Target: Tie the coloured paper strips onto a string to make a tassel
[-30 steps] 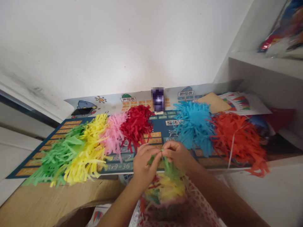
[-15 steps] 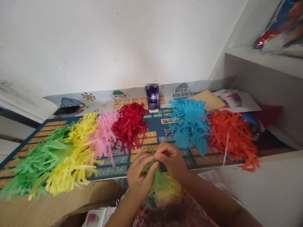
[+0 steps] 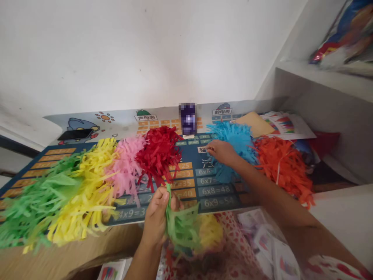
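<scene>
My left hand (image 3: 159,208), at the mat's front edge, is closed round the twisted top of a green paper fringe (image 3: 183,227), whose strips hang down over a yellow tuft (image 3: 210,231). My right hand (image 3: 222,152) is raised before the blue fringed bundle (image 3: 230,134), its fingers drawn together in a pinch; whatever lies between them is too small to make out. Left of the hands, green (image 3: 43,198), yellow (image 3: 87,194), pink (image 3: 126,159) and red (image 3: 161,151) fringed bundles lie in a row. An orange bundle (image 3: 281,165) rests to the right of the blue one.
A printed mat (image 3: 217,190) covers the table. A phone (image 3: 74,134) lies at the back left; a device with a blurred screen (image 3: 188,118) stands by the wall. Printed cards (image 3: 291,126) and a tan sheet (image 3: 255,123) are at right. A white shelf (image 3: 326,81) borders the right side.
My right hand has left my left hand and moved up and right to the blue bundle. My left hand has shifted slightly left, and the green fringe it holds is more spread out.
</scene>
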A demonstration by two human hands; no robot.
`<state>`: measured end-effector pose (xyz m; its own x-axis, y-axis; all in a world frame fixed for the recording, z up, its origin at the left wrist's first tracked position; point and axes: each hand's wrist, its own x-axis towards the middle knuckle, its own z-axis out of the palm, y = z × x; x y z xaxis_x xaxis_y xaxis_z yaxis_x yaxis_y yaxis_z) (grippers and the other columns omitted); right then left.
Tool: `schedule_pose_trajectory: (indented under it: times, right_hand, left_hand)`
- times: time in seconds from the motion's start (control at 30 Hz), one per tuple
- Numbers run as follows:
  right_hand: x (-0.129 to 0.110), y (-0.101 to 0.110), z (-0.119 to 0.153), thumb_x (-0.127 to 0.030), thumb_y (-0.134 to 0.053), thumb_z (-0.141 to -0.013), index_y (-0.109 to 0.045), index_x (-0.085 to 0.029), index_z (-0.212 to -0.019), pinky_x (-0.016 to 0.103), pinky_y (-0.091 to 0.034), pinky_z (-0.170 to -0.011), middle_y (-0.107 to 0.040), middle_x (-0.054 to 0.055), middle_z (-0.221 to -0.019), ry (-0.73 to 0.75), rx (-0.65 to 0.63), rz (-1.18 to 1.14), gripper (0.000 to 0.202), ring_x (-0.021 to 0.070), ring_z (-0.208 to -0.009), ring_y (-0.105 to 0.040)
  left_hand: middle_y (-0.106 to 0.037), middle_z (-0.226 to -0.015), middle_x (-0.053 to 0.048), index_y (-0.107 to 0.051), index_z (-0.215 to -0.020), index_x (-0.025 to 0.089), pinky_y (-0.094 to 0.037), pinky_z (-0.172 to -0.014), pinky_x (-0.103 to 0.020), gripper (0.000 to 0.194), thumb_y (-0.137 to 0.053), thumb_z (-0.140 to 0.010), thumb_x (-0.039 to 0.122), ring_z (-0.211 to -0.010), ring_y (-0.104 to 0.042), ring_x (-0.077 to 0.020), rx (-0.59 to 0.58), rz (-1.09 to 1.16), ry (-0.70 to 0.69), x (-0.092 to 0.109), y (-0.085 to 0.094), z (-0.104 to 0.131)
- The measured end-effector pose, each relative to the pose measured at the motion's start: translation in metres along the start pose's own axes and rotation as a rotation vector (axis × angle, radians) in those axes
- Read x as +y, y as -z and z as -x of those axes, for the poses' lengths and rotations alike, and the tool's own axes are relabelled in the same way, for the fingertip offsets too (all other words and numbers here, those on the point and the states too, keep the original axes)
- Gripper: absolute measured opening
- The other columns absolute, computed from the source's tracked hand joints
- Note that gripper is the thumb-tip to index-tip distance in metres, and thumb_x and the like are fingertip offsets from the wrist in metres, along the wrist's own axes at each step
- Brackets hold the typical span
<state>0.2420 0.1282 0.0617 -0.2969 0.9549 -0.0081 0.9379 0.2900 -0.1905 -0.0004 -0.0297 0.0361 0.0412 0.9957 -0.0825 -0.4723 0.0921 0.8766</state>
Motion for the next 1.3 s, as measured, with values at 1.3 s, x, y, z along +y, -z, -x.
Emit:
schedule_pose_trajectory:
  times: [1.3]
  right_hand:
    - [-0.089, -0.071, 0.12, -0.029, -0.073, -0.079, -0.071, -0.022, -0.083, 0.026, -0.054, -0.069, -0.073, 0.001, -0.081, 0.005, 0.303, -1.364, 0.007, 0.0151, -0.075, -0.068]
  left_hand:
    - [-0.075, -0.081, -0.003, -0.07, -0.089, 0.018, -0.053, -0.07, -0.023, 0.012, -0.059, -0.091, 0.022, -0.074, -0.07, -0.0146, -0.006, -1.119, -0.657, -0.014, -0.008, 0.01]
